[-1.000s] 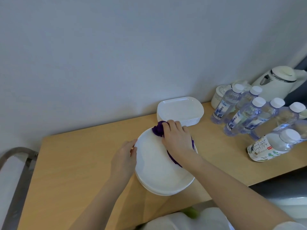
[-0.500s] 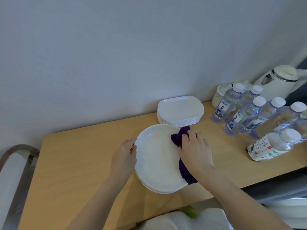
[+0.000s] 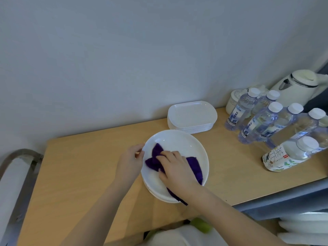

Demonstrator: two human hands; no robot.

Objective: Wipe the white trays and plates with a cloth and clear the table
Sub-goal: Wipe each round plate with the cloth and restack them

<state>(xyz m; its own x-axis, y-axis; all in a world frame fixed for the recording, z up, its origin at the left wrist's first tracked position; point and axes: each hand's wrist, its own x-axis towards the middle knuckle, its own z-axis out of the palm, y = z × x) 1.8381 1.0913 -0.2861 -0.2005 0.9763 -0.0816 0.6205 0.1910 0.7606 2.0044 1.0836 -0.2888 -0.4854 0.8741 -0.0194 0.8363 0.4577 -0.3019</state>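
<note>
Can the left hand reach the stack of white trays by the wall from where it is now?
Probably not directly: the left hand holds the round plate's left rim, and that plate and the right hand lie between it and the stack of white trays.

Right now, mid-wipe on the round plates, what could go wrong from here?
1. The stack of round plates juts past the table's near edge; a hard wipe toward the person could tip or slide it off, though the left hand steadies its rim.
2. The purple cloth's tail hangs over the plates' near rim under the right hand and could snag.
3. The water bottles stand crowded to the right; a wide sweep might topple one.
</note>
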